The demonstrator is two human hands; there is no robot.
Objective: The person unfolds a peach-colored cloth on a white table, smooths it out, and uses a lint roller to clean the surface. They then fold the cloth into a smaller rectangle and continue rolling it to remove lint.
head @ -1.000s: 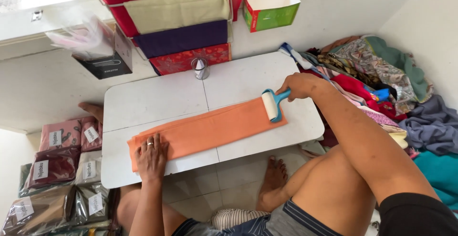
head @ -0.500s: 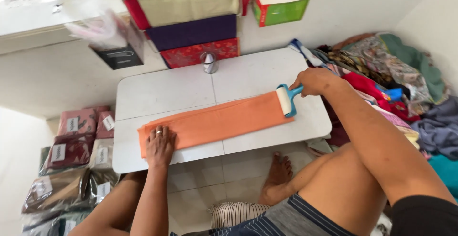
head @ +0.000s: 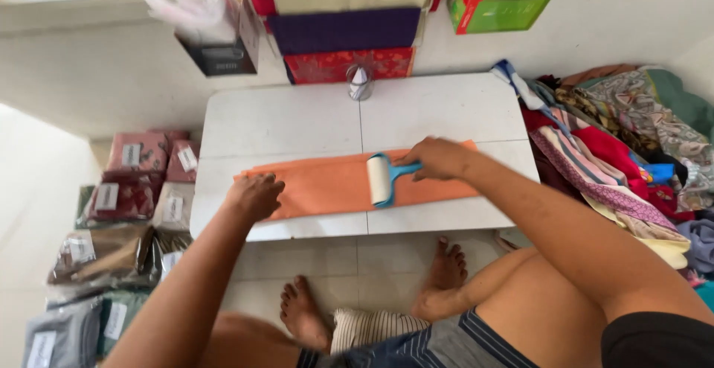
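on the low white table [head: 297, 122] an orange cloth [head: 327, 186] lies flat, lengthwise. your right hand [head: 440, 158] grips the blue handle of a lint roller [head: 381, 179], roller resting mid-cloth. your left hand [head: 254, 195] pins the cloth's left end, fingers curled. packaged fabrics [head: 126, 197] stacked on the floor left, loose clothes pile [head: 625, 145] right, folded fabric stack [head: 342, 33] against the wall behind.

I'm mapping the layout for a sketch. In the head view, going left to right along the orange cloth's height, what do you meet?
Bagged fabric packs → left hand on the orange cloth → lint roller → right hand → heap of loose fabrics.
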